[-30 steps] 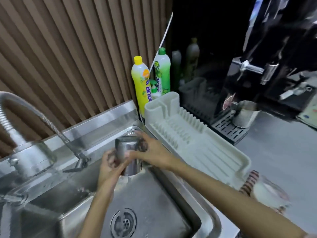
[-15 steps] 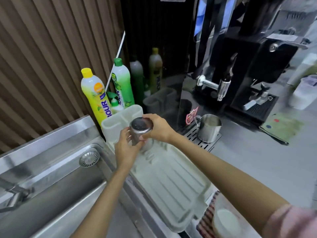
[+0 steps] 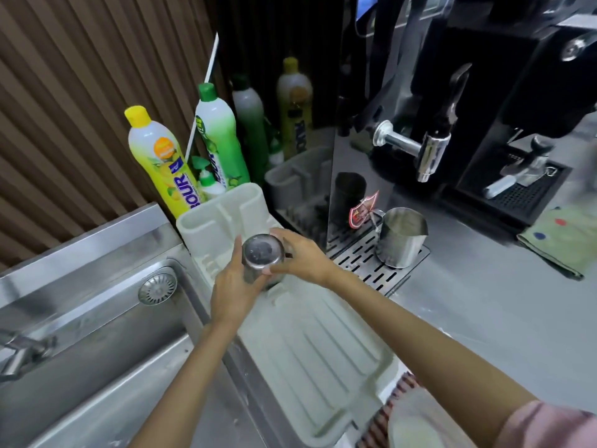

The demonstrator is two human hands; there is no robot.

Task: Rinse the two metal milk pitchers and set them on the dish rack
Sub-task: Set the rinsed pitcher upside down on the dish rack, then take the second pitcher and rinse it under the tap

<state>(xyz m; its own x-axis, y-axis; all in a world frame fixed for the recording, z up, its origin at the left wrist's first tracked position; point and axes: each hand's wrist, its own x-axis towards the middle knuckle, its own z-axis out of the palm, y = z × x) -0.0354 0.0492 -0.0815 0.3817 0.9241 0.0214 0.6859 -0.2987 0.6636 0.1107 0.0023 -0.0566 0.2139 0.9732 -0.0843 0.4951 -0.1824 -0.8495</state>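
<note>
A small metal milk pitcher (image 3: 262, 253) is upside down, base facing up, over the far end of the pale dish rack (image 3: 310, 357). My left hand (image 3: 231, 289) grips its left side and my right hand (image 3: 298, 255) grips its right side. Whether its rim touches the rack is hidden by my hands. A second metal milk pitcher (image 3: 402, 237) stands upright on the slotted drip tray (image 3: 368, 265) of the black machine, to the right of the rack.
The steel sink (image 3: 97, 360) lies left of the rack, with a strainer (image 3: 157, 286) on its ledge and a tap lever (image 3: 19, 350) at far left. Dish soap bottles (image 3: 161, 163) stand behind the rack. A green cloth (image 3: 562, 240) lies at right.
The pitcher left the sink and moved right over the dish rack, turned base-up. In the last half second both hands have lowered it a little toward the rack.
</note>
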